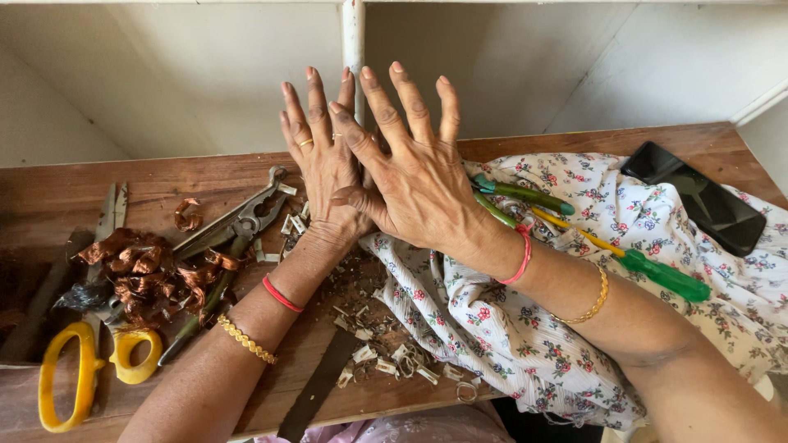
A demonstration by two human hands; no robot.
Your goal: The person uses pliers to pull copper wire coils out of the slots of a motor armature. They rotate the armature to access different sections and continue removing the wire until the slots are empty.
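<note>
My left hand (322,160) and my right hand (414,168) are raised flat above the wooden table (156,184), fingers spread, backs toward the camera. The right hand partly overlaps the left at the thumb side. Neither holds anything. Under the left wrist lie metal pliers (238,223) and small cut metal pieces (291,223). A pile of copper wire scraps (152,275) sits to the left. Below the right wrist a floral cloth (492,324) covers the table.
Yellow-handled scissors (86,369) lie at the front left. A green-handled screwdriver (657,275) and green-handled pliers (525,197) rest on the cloth. A black phone (698,197) lies at the back right. Cut scraps (386,357) litter the front; a white wall stands behind.
</note>
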